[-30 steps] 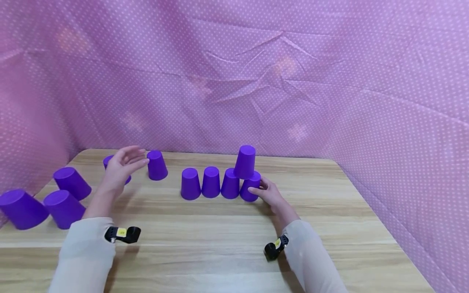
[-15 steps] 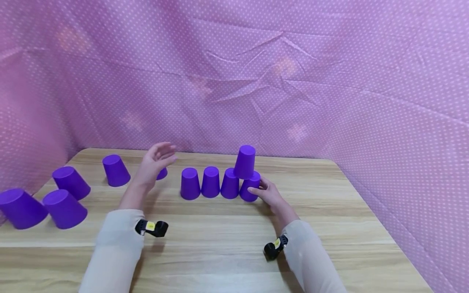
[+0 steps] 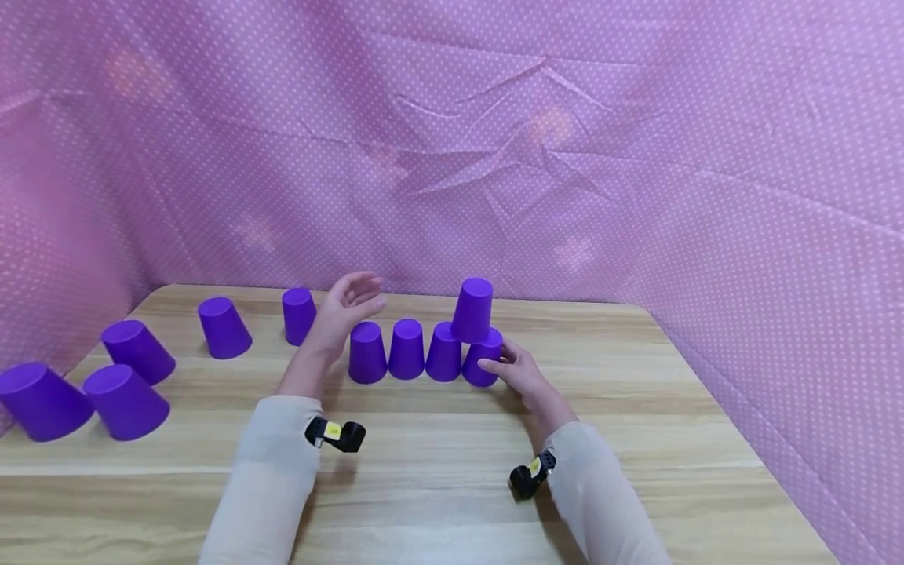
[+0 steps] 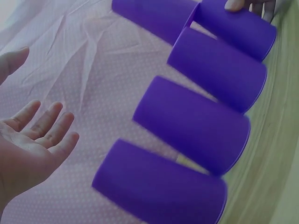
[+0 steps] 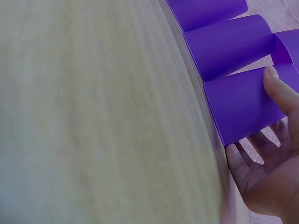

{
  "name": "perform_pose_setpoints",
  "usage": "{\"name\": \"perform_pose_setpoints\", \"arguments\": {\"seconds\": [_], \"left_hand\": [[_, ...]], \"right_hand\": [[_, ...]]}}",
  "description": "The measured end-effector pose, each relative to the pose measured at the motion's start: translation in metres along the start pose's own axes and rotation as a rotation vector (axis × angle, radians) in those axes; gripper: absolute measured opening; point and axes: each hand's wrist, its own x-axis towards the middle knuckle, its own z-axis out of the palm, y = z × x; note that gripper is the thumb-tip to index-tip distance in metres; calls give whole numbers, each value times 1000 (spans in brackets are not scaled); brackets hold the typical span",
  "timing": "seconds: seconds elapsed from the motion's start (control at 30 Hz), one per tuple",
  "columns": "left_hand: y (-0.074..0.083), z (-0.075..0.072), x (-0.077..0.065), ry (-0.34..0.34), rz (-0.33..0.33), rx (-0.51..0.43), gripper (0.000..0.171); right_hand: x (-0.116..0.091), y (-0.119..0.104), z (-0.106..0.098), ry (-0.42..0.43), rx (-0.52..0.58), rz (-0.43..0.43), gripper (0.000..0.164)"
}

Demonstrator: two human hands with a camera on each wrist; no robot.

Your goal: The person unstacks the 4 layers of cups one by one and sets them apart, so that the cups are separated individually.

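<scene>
Several purple cups stand upside down in a side-by-side row, from the leftmost cup (image 3: 367, 357) to the rightmost cup (image 3: 481, 366). One more upside-down cup (image 3: 472, 314) sits on top, bridging the two at the right end. My right hand (image 3: 524, 373) holds the rightmost cup, its thumb (image 5: 279, 89) on the near side and fingers curled behind. My left hand (image 3: 344, 312) is raised with nothing in it, just left of the row. In the left wrist view its fingers (image 4: 43, 125) are spread and apart from the cups.
More upside-down cups stand loose on the left: a back cup (image 3: 298, 315) partly behind the left forearm, a cup (image 3: 224, 329) left of it, and several nearer the left edge, including a front cup (image 3: 125, 404). Pink dotted cloth (image 3: 452, 157) hangs behind the wooden table (image 3: 438, 479).
My left hand has moved right, from over the loose cups at the left to beside the row, still holding nothing. My right hand and the stacked cups have stayed in place.
</scene>
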Motion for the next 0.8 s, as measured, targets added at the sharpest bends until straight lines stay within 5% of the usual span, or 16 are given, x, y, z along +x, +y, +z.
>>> {"name": "perform_pose_setpoints", "arguments": {"seconds": [0.4, 0.8], "left_hand": [[-15, 37, 10, -60, -26, -13, 56], [-27, 79, 22, -119, -52, 132, 63]], "right_hand": [[-1, -5, 0, 16, -5, 45, 61], [-1, -5, 1, 18, 9, 31, 57]]}}
